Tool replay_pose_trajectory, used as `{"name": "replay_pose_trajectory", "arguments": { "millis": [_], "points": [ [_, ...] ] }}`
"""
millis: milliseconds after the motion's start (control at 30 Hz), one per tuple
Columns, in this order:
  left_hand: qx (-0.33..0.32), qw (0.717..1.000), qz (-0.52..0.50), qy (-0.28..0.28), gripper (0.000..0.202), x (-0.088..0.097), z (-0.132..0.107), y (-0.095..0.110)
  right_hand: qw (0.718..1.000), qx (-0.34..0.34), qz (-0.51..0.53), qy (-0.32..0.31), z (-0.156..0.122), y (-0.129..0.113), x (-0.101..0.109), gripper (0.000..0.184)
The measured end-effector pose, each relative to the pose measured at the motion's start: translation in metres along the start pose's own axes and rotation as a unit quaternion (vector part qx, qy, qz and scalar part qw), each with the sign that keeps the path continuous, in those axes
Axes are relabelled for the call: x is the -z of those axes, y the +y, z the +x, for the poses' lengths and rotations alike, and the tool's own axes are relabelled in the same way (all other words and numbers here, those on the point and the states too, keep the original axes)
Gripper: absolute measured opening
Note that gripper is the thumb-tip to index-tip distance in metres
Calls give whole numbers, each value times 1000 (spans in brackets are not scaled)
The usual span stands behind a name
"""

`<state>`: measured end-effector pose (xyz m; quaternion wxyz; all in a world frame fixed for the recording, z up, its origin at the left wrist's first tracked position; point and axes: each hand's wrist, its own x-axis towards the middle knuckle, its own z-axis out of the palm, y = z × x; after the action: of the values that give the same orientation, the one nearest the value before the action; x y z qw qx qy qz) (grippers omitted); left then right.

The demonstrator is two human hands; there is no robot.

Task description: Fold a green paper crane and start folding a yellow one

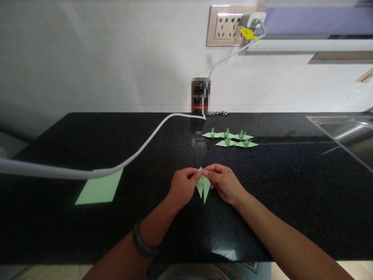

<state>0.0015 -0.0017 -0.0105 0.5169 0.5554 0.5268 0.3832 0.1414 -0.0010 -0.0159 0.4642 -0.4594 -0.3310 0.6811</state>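
Both my hands pinch a small folded piece of green paper (203, 188) just above the black countertop (43, 233). My left hand (183, 186) grips its upper left edge with thumb and fingers closed. My right hand (223, 182) pinches the top from the right side. The paper is a narrow pointed shape with its tip toward me. A dark band sits on my left wrist.
Several finished green paper cranes (230, 139) lie in a group behind my hands. A flat green paper square (100, 187) lies at the left. A white cable (87, 171) crosses the counter from a wall socket (225, 26). A steel sink (348, 134) is at the right.
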Motion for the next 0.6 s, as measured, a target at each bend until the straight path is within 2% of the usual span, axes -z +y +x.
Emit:
{"name": "replay_pose_trajectory", "arguments": {
  "millis": [600],
  "points": [
    [-6,1000,10,-18,26,2,0,5,1000,-2,-6,3,0,-1,0,18]
  ]
}}
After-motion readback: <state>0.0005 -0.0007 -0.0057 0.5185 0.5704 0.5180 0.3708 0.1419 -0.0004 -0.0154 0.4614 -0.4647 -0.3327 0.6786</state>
